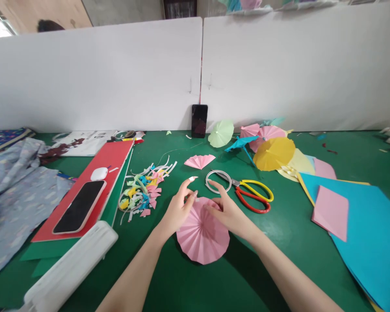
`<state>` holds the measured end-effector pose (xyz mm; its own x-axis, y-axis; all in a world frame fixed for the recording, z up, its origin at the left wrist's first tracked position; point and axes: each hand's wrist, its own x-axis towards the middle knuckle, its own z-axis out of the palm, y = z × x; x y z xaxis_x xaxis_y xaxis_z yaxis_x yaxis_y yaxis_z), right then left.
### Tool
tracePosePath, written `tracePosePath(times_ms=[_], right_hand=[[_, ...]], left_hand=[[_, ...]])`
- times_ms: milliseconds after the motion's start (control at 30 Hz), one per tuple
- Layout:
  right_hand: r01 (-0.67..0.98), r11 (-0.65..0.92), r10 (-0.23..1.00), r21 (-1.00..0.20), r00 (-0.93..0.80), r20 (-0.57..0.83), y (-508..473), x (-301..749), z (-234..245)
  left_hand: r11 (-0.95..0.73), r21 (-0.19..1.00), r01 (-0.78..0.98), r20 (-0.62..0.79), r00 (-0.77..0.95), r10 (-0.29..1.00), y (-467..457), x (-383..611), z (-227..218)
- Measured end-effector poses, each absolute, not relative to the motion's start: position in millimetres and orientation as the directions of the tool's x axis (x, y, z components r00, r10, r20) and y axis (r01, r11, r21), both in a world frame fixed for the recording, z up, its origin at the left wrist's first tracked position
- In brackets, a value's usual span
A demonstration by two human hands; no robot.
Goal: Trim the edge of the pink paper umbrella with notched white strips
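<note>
A round pleated pink paper disc (202, 236) lies on the green table (182, 281) in front of me. My left hand (179, 206) rests on its upper left edge, thumb and forefinger pinched together with a small white strip stuck on a raised fingertip. My right hand (225, 209) lies on the disc's upper right part, fingers stretched out and pressing it flat. Just beyond the hands sit a white tape ring (218, 181) and a folded pink paper fan (199, 161).
Scissors with yellow and red handles (254, 195) lie right of the hands. Paper umbrellas (273, 152), blue and pink sheets (354, 216) fill the right side. Paper scraps (143, 190), a phone (80, 206) on red card, a white case (72, 264) and cloth (16, 195) lie left. White partitions stand behind.
</note>
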<state>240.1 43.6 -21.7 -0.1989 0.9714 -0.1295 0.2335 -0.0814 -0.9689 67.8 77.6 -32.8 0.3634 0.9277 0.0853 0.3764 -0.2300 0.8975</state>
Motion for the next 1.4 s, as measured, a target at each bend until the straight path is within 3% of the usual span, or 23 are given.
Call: tracePosePath(times_ms=[233, 533, 933, 1200, 1400], right_hand=[[0.238, -0.078, 0.97, -0.968, -0.207, -0.129, 44, 240, -25], [0.274, -0.023, 0.974, -0.961, -0.211, -0.084, 48, 242, -35], [0.326, 0.216, 0.973, -0.92, -0.155, 0.173, 52, 238, -30], [0.289, 0.246, 0.956, -0.925, -0.229, 0.183, 48, 232, -25], [0.288, 0.283, 0.942, -0.915, -0.262, 0.209, 47, 230, -27]], left_hand=[[-0.223, 0.913, 0.342, 0.077, 0.391, 0.917, 78, 68, -32], [-0.082, 0.962, 0.26, 0.03, 0.197, 0.98, 85, 60, -23], [0.157, 0.986, 0.054, -0.165, 0.417, 0.894, 77, 68, -16], [0.26, 0.964, 0.047, -0.245, 0.528, 0.813, 71, 72, -17], [0.278, 0.956, 0.097, -0.286, 0.52, 0.804, 67, 76, -18]])
